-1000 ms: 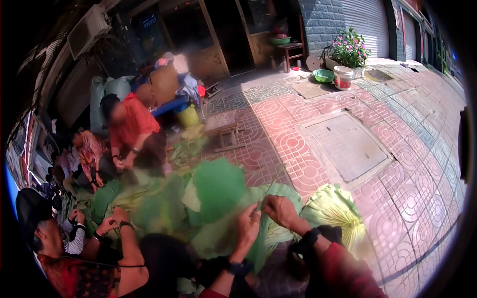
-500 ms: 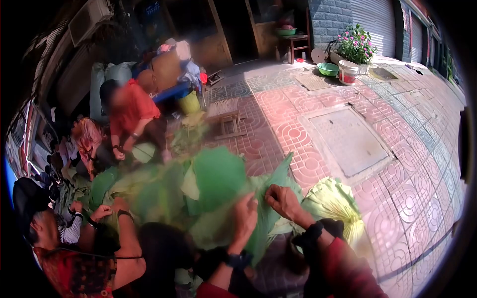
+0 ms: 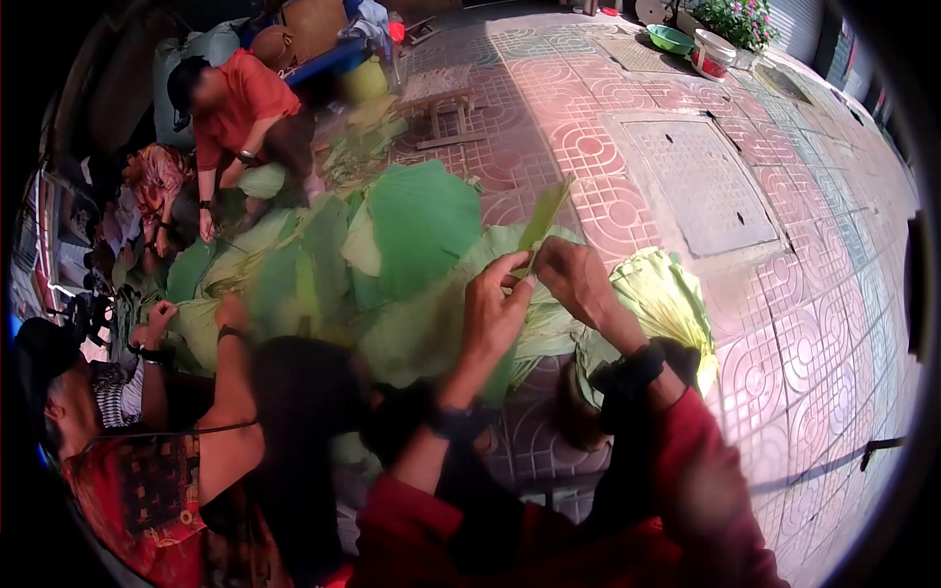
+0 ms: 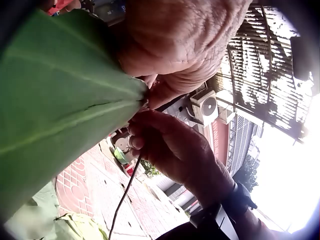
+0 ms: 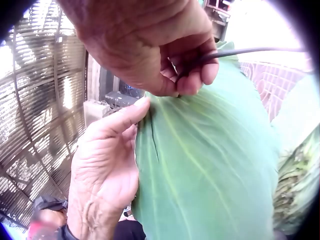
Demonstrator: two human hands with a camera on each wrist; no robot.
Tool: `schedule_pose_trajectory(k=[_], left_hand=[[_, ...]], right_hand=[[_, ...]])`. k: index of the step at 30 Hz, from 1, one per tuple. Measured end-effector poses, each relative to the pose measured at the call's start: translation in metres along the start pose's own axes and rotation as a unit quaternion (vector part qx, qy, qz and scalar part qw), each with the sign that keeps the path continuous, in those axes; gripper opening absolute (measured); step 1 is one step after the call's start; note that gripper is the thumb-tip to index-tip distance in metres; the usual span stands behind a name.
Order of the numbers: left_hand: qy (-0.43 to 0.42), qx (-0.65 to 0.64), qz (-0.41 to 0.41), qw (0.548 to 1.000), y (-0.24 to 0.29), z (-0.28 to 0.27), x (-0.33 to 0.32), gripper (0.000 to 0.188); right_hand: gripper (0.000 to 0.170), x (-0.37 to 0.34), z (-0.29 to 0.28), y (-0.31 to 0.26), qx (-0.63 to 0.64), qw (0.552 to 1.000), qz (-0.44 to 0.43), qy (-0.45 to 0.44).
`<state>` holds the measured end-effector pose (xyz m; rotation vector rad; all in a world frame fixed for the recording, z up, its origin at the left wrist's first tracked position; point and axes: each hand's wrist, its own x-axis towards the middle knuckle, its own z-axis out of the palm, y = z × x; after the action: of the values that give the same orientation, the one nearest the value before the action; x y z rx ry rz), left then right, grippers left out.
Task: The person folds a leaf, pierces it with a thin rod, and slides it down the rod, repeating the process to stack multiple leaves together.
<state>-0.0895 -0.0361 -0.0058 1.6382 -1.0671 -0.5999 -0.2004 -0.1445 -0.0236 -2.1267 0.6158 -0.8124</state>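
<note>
A large green lotus leaf [image 5: 205,160] with pale veins hangs between my hands. In the right wrist view my left hand [image 5: 102,170] grips its edge, the thumb flat along the leaf's top corner. My right hand [image 5: 150,45] pinches a thin dark strand [image 5: 250,50] right at that corner, its fingertips touching the leaf. The strand's loose end trails away below my right hand [image 4: 170,145] in the left wrist view, a slim curved line. Seen from the head, left hand [image 3: 495,309] and right hand [image 3: 580,279] meet at the leaf.
A pile of broad lotus leaves [image 3: 417,220] lies ahead of me. A pale yellow-green bundle of leaves [image 3: 667,304] sits to the right on the tiled pavement. A person [image 3: 147,480] sits close on my left, another in red [image 3: 240,108] farther off. A low wooden stool [image 3: 438,103] stands beyond.
The head view has tilted down, so the scene sits higher. My hands, apart half a second ago, have come together at the leaf's edge, and the leaf has turned more edge-on.
</note>
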Motion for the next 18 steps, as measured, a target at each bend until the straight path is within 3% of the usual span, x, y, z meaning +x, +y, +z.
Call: schedule_pose_trajectory(k=[4,8,13,18], left_hand=[[0.017,-0.052,0.028,0.998,-0.006,0.002,0.003,0.032],[0.035,-0.104,-0.014,0.994,-0.009,0.003,0.003,0.029],[0.076,-0.182,-0.014,0.980,-0.007,0.005,0.003,0.021],[0.083,-0.167,-0.047,0.981,-0.010,0.003,0.003,0.013]], right_hand=[[0.014,0.002,-0.002,-0.002,-0.012,1.000,0.020,0.001],[0.011,0.000,-0.004,-0.007,0.034,0.999,0.016,0.025],[0.013,-0.002,-0.007,-0.012,0.073,0.996,0.039,-0.032],[0.011,-0.005,-0.008,-0.015,0.112,0.988,0.046,-0.093]])
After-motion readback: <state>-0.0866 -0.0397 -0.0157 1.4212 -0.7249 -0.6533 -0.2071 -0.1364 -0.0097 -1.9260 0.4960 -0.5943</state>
